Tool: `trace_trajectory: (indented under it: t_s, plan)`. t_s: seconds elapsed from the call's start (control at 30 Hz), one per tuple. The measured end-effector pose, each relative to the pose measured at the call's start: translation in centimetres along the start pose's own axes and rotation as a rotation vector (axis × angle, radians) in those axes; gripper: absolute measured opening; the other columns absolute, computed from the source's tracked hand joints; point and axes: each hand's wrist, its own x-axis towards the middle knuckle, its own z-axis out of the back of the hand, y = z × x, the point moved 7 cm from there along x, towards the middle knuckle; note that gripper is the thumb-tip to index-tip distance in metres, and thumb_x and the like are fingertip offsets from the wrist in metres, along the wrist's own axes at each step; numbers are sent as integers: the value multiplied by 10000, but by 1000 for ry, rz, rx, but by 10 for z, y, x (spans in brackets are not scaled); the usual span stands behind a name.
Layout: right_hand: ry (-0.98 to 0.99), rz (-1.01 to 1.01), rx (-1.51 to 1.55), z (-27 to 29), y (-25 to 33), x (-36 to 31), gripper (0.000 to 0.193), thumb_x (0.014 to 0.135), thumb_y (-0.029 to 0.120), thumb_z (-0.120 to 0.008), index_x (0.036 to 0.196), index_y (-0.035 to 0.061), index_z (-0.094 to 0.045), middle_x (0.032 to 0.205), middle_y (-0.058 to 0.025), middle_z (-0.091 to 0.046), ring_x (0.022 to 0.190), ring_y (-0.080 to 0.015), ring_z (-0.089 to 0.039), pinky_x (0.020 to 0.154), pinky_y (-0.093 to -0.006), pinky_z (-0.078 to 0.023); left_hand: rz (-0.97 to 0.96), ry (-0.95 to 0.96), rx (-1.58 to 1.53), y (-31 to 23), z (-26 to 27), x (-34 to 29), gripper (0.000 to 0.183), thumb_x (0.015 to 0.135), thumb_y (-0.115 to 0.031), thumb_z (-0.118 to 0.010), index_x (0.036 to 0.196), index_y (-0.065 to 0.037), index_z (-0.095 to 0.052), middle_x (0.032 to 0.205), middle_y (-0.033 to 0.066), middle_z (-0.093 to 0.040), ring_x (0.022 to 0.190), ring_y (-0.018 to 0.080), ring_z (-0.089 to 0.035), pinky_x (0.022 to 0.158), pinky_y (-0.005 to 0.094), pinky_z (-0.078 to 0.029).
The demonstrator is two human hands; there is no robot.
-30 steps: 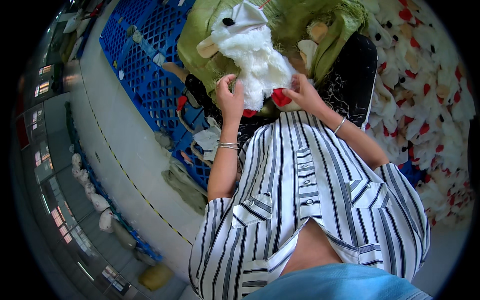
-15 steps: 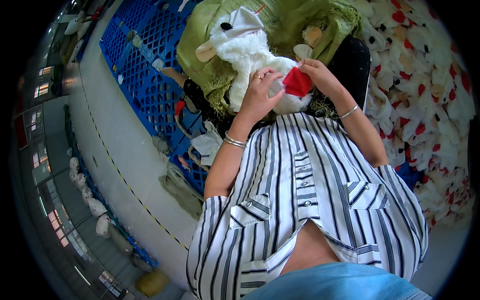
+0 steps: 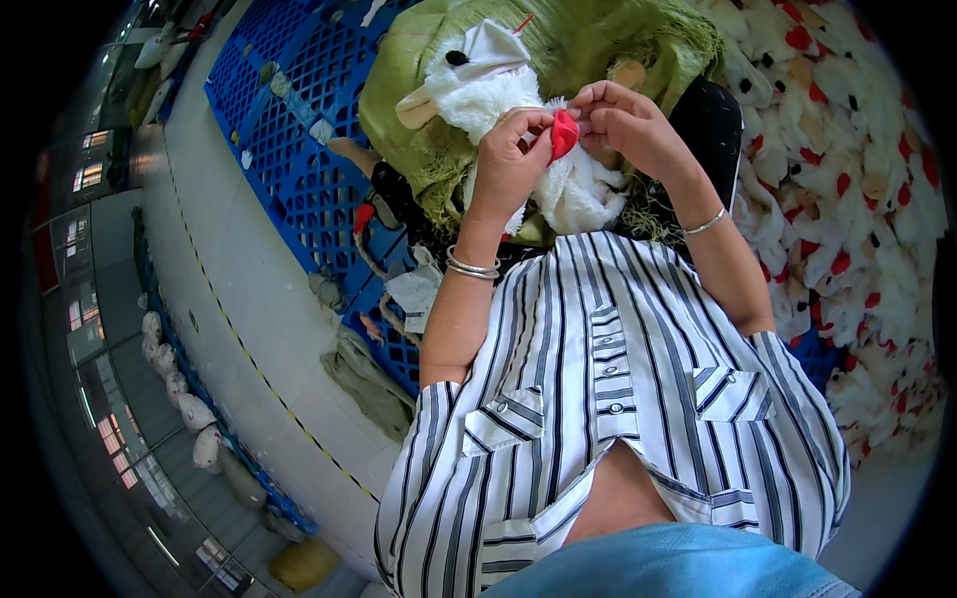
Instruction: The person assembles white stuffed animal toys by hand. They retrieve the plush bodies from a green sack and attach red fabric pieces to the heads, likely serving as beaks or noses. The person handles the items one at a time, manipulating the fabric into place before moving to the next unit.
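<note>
A limp white plush toy skin (image 3: 588,194) lies across my lap. Its head has a black oval eye (image 3: 457,59), a beige ear (image 3: 416,108) and a smooth white cloth part (image 3: 495,50). My left hand (image 3: 510,159) pinches a red fabric piece (image 3: 564,135) between thumb and fingers, above the white plush. Close beside it on the right, my right hand (image 3: 633,130) has its fingertips pressed together. Whatever lies between those fingertips is too small to make out. Under the toy is a frayed green woven sack (image 3: 399,75).
A blue plastic pallet (image 3: 269,149) lies to the left, with scraps and a red-tipped cord (image 3: 364,221) on it. On the right rises a large pile of white plush pieces (image 3: 817,169) with red parts. White stuffed shapes (image 3: 194,412) line the far left.
Both hands have moved slightly up, lifting the red fabric piece, which now looks folded and bunched. My left hand has taken hold of it, while my right fingers have shifted to its upper edge.
</note>
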Motion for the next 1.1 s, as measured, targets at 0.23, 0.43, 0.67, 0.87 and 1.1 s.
trace_trajectory:
  t_s: [0.23, 0.43, 0.67, 0.87, 1.1]
  plan:
    - [61, 149, -10, -13, 3, 2, 244, 941, -8, -531, 1184, -18, -560, 1186, -89, -610, 1056, -160, -626, 960, -306, -518, 183, 88, -210, 8, -8, -6, 259, 897, -45, -658, 1151, 3, -657, 1002, 36, -695, 805, 56, -615, 719, 229, -524]
    - [-57, 213, -188, -15, 6, 10, 227, 951, 11, -558, 1176, -18, -568, 1102, -72, -650, 1027, -131, -629, 882, -254, -510, 215, 21, -206, 46, 0, -3, 198, 889, -49, -666, 1074, 14, -694, 896, -7, -688, 798, 42, -595, 690, 222, -499]
    - [-122, 376, -944, -41, 25, 5, 176, 861, 58, -698, 1025, 3, -667, 930, -59, -656, 802, -137, -613, 726, -268, -503, 250, -58, -412, 42, 14, -3, 128, 951, -69, -640, 1022, 16, -703, 860, -32, -669, 781, 28, -583, 719, 198, -497]
    - [-142, 561, -1077, -52, 31, 4, 213, 802, 25, -690, 1011, -14, -679, 823, -127, -649, 729, -210, -637, 705, -305, -529, 204, -13, -376, 43, 14, -5, 114, 965, -59, -607, 1004, 24, -675, 878, -25, -671, 783, 36, -586, 717, 217, -507]
    - [-446, 550, -920, -15, 49, 3, 123, 846, 20, -637, 965, -1, -661, 736, -75, -642, 637, -116, -577, 602, -264, -477, 148, -49, -401, 22, 23, -2, 94, 957, -53, -612, 991, 25, -651, 861, -1, -670, 749, 40, -583, 679, 214, -496]
